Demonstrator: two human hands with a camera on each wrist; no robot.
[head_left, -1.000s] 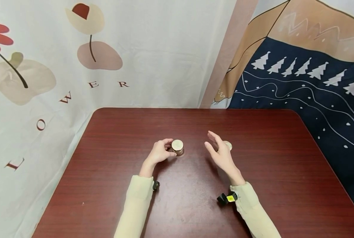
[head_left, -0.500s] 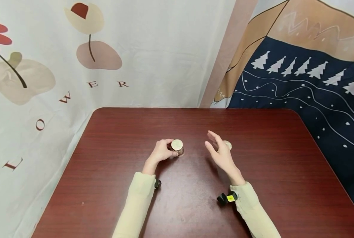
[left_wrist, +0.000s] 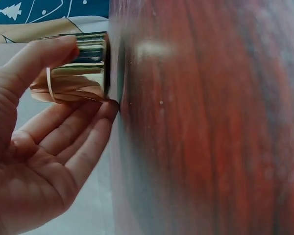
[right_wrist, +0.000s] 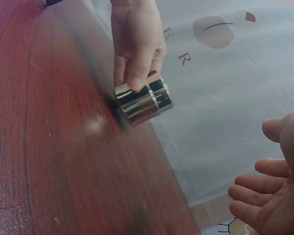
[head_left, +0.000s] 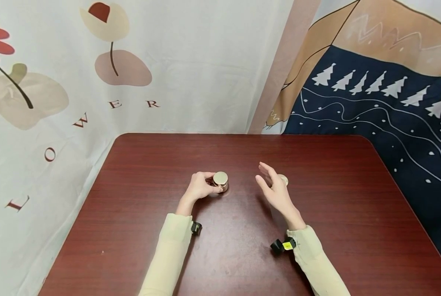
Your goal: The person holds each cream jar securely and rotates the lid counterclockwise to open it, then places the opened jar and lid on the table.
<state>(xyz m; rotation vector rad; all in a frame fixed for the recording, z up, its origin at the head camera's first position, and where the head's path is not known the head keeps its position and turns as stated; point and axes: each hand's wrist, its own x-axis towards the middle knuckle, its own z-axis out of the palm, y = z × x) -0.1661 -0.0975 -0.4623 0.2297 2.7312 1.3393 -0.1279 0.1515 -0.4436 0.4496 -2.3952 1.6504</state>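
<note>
A shiny gold cylindrical jar [head_left: 221,179] with a rim line near its top stands upright near the middle of the table. My left hand [head_left: 199,187] grips its side between thumb and fingers. Close up in the left wrist view, the thumb lies across the jar [left_wrist: 90,76] and the fingers are beneath it. Whether its base touches the table is hard to tell. My right hand [head_left: 277,192] is held above the table with fingers spread, holding nothing. Behind it, a small round gold object [head_left: 284,179] is mostly hidden by the fingers.
The reddish-brown wooden table [head_left: 242,255] has rounded far corners. Behind it hang a white cloth [head_left: 205,65] with flower prints and a dark blue cloth [head_left: 353,111] with tree prints. Each wrist wears a small black camera [head_left: 277,246].
My left hand has moved slightly right and its thumb and fingers have closed round the jar. The jar has shifted very slightly upward in the head view. My right hand has stayed still.
</note>
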